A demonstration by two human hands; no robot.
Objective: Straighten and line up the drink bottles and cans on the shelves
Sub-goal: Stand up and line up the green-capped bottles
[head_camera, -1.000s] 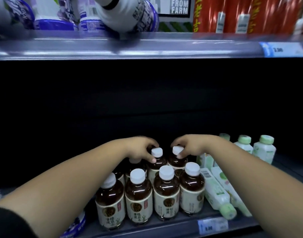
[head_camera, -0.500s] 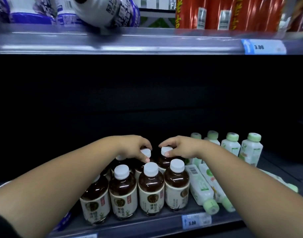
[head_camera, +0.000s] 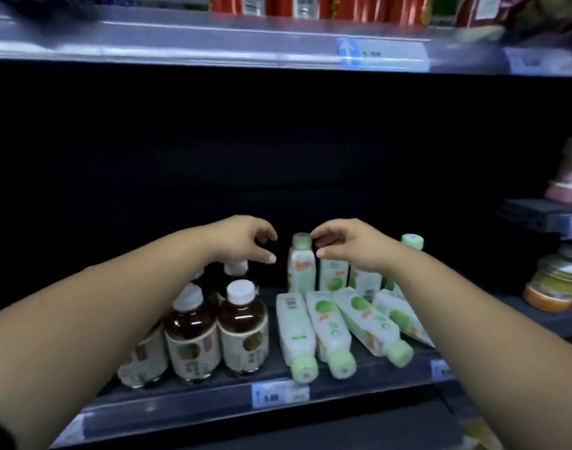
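Four toppled white plastic bottles with green caps (head_camera: 296, 329) lie at the dark lower shelf (head_camera: 213, 404)'s front edge, likely awaiting righting. The left hand (head_camera: 245, 241), loosely curled and empty, hovers over the upright brown tea bottles (head_camera: 242, 329). The right hand (head_camera: 352, 246) curls beside an upright white bottle (head_camera: 300, 271)'s cap; whether it pinches is unclear.

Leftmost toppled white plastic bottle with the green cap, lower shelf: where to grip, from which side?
Grip the leftmost toppled white bottle at its shoulder just behind the green cap, coming from the front and above. It lies cap toward the shelf's front edge, and a second toppled bottle crowds its right flank, so that end is probably freest.
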